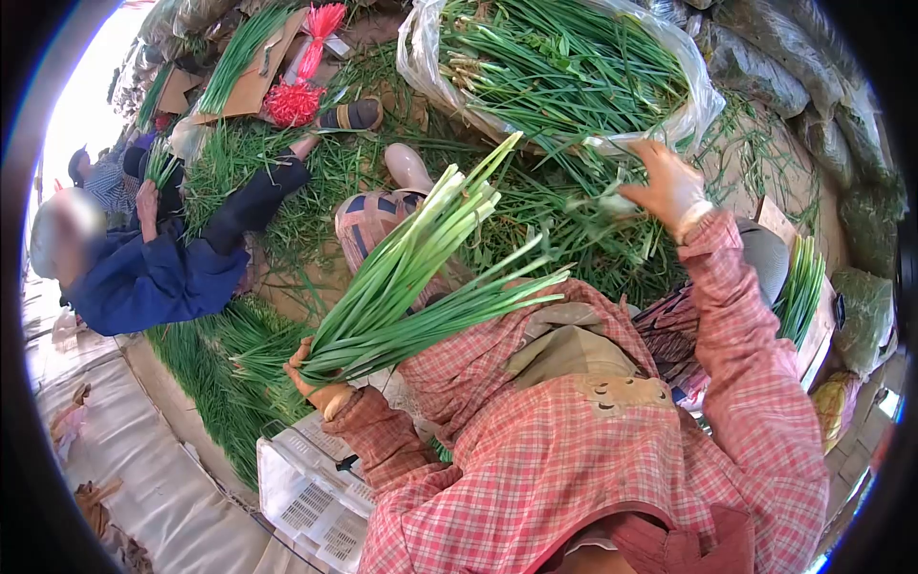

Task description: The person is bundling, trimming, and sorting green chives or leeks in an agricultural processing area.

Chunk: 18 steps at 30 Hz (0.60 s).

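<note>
My left hand (320,378) is wrapped round the lower end of a bunch of long green stalks (402,277), whose pale ends point up and to the right across my lap. Over the loose leaves, my right hand (666,187) is raised near the rim of a large clear plastic bag (706,105) full of green stalks (564,67). Its thumb and fingers are bent, and a blurred wisp of leaves lies just below them; whether the fingers hold any of it is unclear.
Another person (153,277) in blue sits at the left, holding some stalks. Red string (294,103) lies by a cardboard sheet at the top left. Filled bags (765,77) line the right. A white printed box (316,497) stands beside my left arm.
</note>
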Motion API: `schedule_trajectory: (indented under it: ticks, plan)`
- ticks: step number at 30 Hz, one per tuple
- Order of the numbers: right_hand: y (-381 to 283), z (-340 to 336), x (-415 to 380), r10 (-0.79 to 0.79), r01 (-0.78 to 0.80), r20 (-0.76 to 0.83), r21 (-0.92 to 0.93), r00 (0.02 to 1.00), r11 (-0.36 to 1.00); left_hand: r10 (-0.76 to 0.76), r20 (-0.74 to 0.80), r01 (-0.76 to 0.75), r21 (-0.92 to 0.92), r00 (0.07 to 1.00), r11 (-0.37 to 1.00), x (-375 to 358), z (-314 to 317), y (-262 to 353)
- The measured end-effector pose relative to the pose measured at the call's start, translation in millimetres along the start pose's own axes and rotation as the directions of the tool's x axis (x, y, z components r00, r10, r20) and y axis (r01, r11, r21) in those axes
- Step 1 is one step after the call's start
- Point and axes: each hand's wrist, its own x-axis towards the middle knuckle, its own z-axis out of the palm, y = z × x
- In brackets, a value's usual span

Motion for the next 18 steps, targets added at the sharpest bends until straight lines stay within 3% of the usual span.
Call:
schedule_trajectory:
  ticks: [2, 3, 4, 6, 9, 10, 13, 14, 15, 16, 17, 18]
  plan:
    - [-6, 49, 20, 0.018, -0.004, 0.039, -0.342, 0.999, 0.94, 0.003, -0.006, -0.003, 0.064, 1.0, 0.998, -1, -3, 3]
    - [-11, 73, 28, 0.13, -0.126, 0.121, -0.034, 0.984, 0.991, 0.002, 0.02, -0.003, 0.072, 1.0, 0.997, 9, -13, 3]
    - [-16, 93, 36, 0.201, -0.26, 0.232, 0.263, 0.952, 0.929, 0.002, 0.049, -0.006, 0.075, 0.999, 0.997, 15, -19, 3]
    - [-4, 121, 48, 0.169, -0.394, 0.385, 0.638, 0.907, 0.662, 0.049, 0.068, -0.05, 0.014, 0.996, 0.999, 14, -14, 2]
    - [-6, 111, 49, 0.148, -0.279, 0.249, 0.653, 0.957, 0.704, 0.029, 0.061, -0.026, -0.04, 0.998, 0.999, 10, -14, 3]
    - [-3, 95, 50, 0.123, -0.23, 0.208, 0.644, 0.97, 0.729, -0.008, 0.124, 0.023, -0.119, 0.992, 0.993, 14, -21, 2]
    - [5, -8, 58, 0.195, -0.121, -0.015, 0.736, 0.981, 0.667, -0.048, 0.368, 0.159, -0.277, 0.928, 0.948, 23, -38, -4]
    - [14, -57, 55, 0.184, -0.033, -0.132, 0.72, 0.974, 0.693, -0.033, 0.246, 0.087, -0.214, 0.969, 0.973, 21, -33, -5]
    - [8, -102, 50, 0.24, 0.099, -0.457, 0.602, 0.856, 0.792, -0.005, 0.117, 0.021, -0.141, 0.993, 0.99, 17, -28, -5]
    - [-3, -144, 36, 0.193, 0.155, -0.574, 0.501, 0.796, 0.851, 0.037, -0.013, -0.038, -0.058, 0.999, 0.998, 15, -26, -6]
    - [10, -222, 16, 0.089, 0.196, -0.453, 0.543, 0.887, 0.816, 0.029, -0.012, -0.03, -0.077, 1.0, 0.997, 16, -29, -7]
    - [16, -287, 1, 0.034, 0.235, -0.497, 0.469, 0.867, 0.851, 0.001, -0.046, -0.005, -0.094, 0.999, 0.996, 19, -30, -8]
